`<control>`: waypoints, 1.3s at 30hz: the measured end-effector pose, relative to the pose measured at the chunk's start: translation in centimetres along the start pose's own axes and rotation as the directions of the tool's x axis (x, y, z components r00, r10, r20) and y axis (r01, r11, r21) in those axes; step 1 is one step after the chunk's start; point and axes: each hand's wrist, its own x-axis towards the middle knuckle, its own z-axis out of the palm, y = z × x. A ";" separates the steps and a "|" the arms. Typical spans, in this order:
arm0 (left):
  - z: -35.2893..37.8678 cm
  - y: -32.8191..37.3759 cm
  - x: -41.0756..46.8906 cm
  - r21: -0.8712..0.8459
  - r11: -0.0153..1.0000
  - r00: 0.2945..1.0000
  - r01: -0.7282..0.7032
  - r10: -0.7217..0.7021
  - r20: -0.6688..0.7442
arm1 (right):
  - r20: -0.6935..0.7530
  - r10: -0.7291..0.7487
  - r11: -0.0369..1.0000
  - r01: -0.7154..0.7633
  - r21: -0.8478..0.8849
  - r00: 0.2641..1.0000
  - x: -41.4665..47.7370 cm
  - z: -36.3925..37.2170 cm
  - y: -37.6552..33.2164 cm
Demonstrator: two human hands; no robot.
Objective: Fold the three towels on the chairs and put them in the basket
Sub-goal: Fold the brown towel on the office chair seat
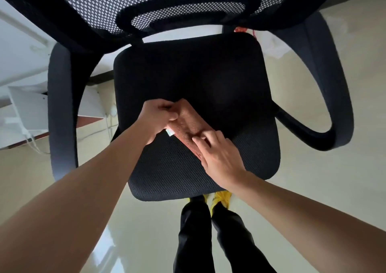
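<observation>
A small brown towel (191, 122), folded into a narrow strip, lies on the seat of a black mesh office chair (208, 74). My left hand (158, 118) pinches the towel's far left end, where a small white label shows. My right hand (217, 155) rests on the near right end with the fingers pressing down on the cloth. No basket or other towel is in view.
The chair's two armrests curve out at the left (60, 109) and right (325, 97), and its mesh back (146, 3) fills the top. White furniture (27, 109) stands at the left. My legs and yellow shoes (219, 197) are below the seat on a pale glossy floor.
</observation>
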 end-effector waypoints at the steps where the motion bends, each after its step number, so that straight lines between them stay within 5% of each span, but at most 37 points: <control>1: -0.1 -0.4 0.1 0.005 1.000 1.000 -0.008 0.008 -0.018 | 0.000 -0.028 1.000 0.028 -0.005 1.000 -0.6 0.2 0.0; 5: 0.5 -0.9 0.3 0.198 0.969 0.982 -0.146 0.166 -0.089 | -0.026 -0.088 0.996 0.088 -0.007 0.996 -2.4 0.9 1.0; 9: 1.0 -1.7 -0.4 0.481 0.830 0.928 -0.283 0.363 -0.080 | 0.038 -0.110 0.994 0.110 0.019 0.993 -3.5 2.0 3.0; 13: 0.5 -1.2 -0.8 0.858 0.355 0.823 -0.371 0.555 0.126 | 0.034 0.001 0.971 -0.009 0.238 0.999 -2.5 1.0 2.4; 17: 1.5 1.7 -0.1 0.871 -0.117 0.802 -0.478 0.346 0.486 | 0.069 0.338 0.904 -0.344 0.253 0.939 -0.7 0.2 2.6; 20: 2.3 2.0 0.0 0.829 -0.266 0.801 -0.493 0.234 0.551 | 0.272 0.407 0.865 -0.464 0.193 0.872 0.0 0.2 2.4; 24: 2.3 0.3 -1.0 0.808 -0.310 0.783 -0.501 0.236 0.576 | 0.357 0.360 0.894 -0.428 0.131 0.862 -0.4 0.3 1.5; 28: 1.2 -1.4 -3.4 0.807 -0.219 0.792 -0.549 0.171 0.586 | 0.318 0.287 0.911 -0.361 0.202 0.904 -2.4 -0.4 1.2; 33: 1.9 -2.2 -8.8 0.783 -0.026 0.735 -0.621 0.325 0.594 | 0.224 0.252 0.921 -0.304 0.245 0.942 -6.9 -4.3 2.6; 39: 6.5 1.1 -16.8 0.705 -0.120 0.626 -0.699 0.373 0.685 | 0.183 0.343 0.901 -0.378 0.214 0.921 -14.5 -11.6 4.7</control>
